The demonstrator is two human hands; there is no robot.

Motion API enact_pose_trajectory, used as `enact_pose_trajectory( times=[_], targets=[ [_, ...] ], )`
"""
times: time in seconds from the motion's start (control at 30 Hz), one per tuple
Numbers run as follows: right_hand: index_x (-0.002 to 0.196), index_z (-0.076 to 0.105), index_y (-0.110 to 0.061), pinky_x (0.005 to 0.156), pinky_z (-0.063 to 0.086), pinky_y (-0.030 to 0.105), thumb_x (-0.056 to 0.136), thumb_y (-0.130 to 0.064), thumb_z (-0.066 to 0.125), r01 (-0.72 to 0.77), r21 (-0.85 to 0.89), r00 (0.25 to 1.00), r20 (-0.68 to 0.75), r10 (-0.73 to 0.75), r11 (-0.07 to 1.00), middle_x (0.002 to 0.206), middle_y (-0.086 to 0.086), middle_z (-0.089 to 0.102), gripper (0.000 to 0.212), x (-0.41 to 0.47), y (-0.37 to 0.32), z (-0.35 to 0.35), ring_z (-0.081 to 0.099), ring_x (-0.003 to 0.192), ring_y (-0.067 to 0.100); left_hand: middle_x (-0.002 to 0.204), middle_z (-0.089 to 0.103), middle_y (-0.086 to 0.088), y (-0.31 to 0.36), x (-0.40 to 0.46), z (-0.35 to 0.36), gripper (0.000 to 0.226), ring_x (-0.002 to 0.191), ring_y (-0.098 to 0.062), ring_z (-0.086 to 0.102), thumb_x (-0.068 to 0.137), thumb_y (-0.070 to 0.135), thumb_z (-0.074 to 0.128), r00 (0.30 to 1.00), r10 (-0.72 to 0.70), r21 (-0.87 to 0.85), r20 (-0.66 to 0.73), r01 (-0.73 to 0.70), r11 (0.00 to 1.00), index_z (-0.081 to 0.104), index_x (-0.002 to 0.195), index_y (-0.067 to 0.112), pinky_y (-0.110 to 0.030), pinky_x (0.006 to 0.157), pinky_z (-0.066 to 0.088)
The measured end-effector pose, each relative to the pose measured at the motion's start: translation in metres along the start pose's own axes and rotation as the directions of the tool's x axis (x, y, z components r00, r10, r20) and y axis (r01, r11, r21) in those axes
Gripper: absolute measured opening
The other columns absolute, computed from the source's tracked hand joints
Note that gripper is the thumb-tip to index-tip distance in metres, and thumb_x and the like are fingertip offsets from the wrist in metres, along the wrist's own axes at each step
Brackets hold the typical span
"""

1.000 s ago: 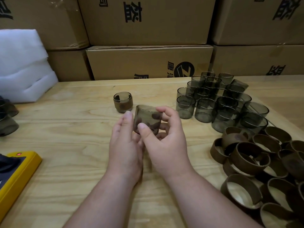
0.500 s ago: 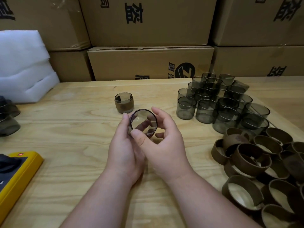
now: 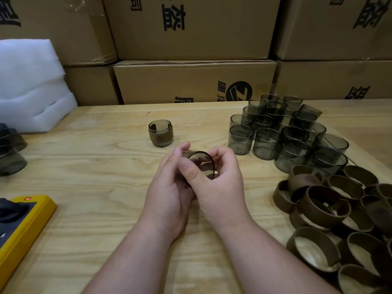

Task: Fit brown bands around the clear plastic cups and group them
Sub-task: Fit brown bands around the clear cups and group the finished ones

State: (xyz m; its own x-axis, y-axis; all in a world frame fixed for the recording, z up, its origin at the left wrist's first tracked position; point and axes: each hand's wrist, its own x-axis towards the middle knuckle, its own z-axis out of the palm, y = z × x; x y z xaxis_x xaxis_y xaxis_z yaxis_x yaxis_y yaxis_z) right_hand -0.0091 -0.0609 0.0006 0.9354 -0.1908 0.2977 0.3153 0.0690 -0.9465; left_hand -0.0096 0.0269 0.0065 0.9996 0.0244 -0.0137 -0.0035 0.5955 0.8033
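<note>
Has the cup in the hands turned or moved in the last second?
Yes. The held cup has tipped from side-on to mouth toward the camera, staying just in front of the banded cup standing on the table.

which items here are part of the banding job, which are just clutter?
Job: cup in hand, held by left hand and right hand; banded cup; unbanded cups; brown bands.
Lying about: white foam; yellow device; cardboard boxes; dark cups at left edge.

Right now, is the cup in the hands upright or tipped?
Tipped. The cup lies on its side between the left hand and right hand, its round rim facing the camera.
</note>
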Motion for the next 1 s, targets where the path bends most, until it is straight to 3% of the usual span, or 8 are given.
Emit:
enact_pose_trajectory(
  times=[0.13,0.2,0.3,0.5,0.67,0.8,0.87,1.0],
  targets=[
    [0.088,0.057,-0.018,0.081,0.056,0.047,0.086,-0.051,0.075,0.013,0.0,0.997,-0.082,-0.013,1.0,0.085,0.005,0.07,0.038,0.0027,-0.0005,-0.0011,0.066,0.085,0.025,0.102,0.072,-0.016,-0.0024,0.0003,-0.0007,0.041,0.094,-0.029,0.072,0.09,0.037,0.057,0.999,0.015,0.005,0.032,-0.015,1.0,0.064,0.124,0.015,-0.036,0.076,0.059],
    [0.086,0.06,-0.019,0.078,0.056,0.041,0.1,-0.038,0.063,0.009,-0.006,0.994,-0.107,-0.009,1.0,0.081,-0.001,0.072,0.024,0.0041,0.0001,-0.0018,0.068,0.082,0.019,0.1,0.073,-0.015,-0.0029,0.0001,-0.0011,0.039,0.095,-0.031,0.07,0.09,0.036,0.056,0.999,0.017,0.004,0.033,-0.017,1.0,0.065,0.122,0.016,-0.039,0.078,0.056],
    [0.084,0.06,-0.021,0.068,0.05,0.02,0.105,-0.033,0.054,0.004,-0.028,0.993,-0.119,-0.008,1.0,0.072,-0.011,0.069,0.025,0.0055,0.0006,-0.003,0.064,0.072,0.004,0.097,0.073,-0.013,-0.0029,-0.0001,-0.0003,0.041,0.091,-0.031,0.07,0.087,0.038,0.057,0.999,0.021,0.006,0.026,-0.021,1.0,0.065,0.121,0.017,-0.04,0.077,0.057],
    [0.089,0.06,-0.013,0.065,0.05,0.015,0.099,-0.036,0.063,-0.005,0.09,0.998,-0.064,0.011,0.996,0.071,-0.012,0.072,0.024,0.0048,-0.0021,-0.003,0.066,0.074,0.004,0.107,0.074,-0.014,-0.0034,-0.0006,0.0009,0.042,0.102,-0.032,0.069,0.086,0.042,0.059,0.999,0.033,0.053,0.008,-0.034,0.998,0.067,0.122,0.021,-0.045,0.086,0.054],
    [0.094,0.056,-0.018,0.066,0.049,0.017,0.07,-0.05,0.088,-0.034,0.124,0.999,0.009,0.033,0.992,0.074,-0.016,0.066,0.052,0.0044,-0.0005,-0.0016,0.062,0.072,0.003,0.109,0.076,-0.015,-0.003,-0.0011,0.0016,0.038,0.103,-0.03,0.074,0.093,0.038,0.056,0.999,0.047,0.024,0.006,-0.047,0.999,0.064,0.126,0.021,-0.039,0.084,0.06],
    [0.101,0.055,-0.027,0.076,0.055,0.023,0.053,-0.054,0.085,-0.03,0.046,0.997,0.065,0.027,0.998,0.094,-0.005,0.073,0.063,0.002,0.0026,0.0012,0.069,0.086,0.009,0.107,0.075,-0.022,0.0005,0.0008,-0.0003,0.034,0.103,-0.038,0.073,0.101,0.037,0.05,0.999,-0.031,-0.107,-0.012,0.03,0.994,0.062,0.127,0.018,-0.042,0.079,0.062],
    [0.104,0.057,-0.032,0.079,0.057,0.027,0.053,-0.049,0.088,-0.027,0.024,0.995,0.101,0.024,0.999,0.101,-0.005,0.073,0.062,0.0009,0.0026,0.0017,0.071,0.093,0.013,0.103,0.075,-0.021,0.0032,0.0018,-0.0013,0.031,0.092,-0.038,0.075,0.102,0.039,0.051,0.998,-0.066,-0.179,-0.013,0.063,0.982,0.064,0.121,0.019,-0.043,0.071,0.063],
    [0.113,0.064,-0.038,0.079,0.056,0.022,0.068,-0.023,0.091,-0.027,-0.023,0.984,0.174,0.031,0.999,0.111,-0.012,0.072,0.054,-0.0006,0.0022,0.0005,0.071,0.097,0.007,0.098,0.074,-0.016,0.0062,0.0044,-0.0065,0.039,0.078,-0.031,0.074,0.103,0.045,0.047,0.996,-0.081,-0.255,-0.023,0.072,0.964,0.063,0.126,0.017,-0.042,0.063,0.061]
  ],
)
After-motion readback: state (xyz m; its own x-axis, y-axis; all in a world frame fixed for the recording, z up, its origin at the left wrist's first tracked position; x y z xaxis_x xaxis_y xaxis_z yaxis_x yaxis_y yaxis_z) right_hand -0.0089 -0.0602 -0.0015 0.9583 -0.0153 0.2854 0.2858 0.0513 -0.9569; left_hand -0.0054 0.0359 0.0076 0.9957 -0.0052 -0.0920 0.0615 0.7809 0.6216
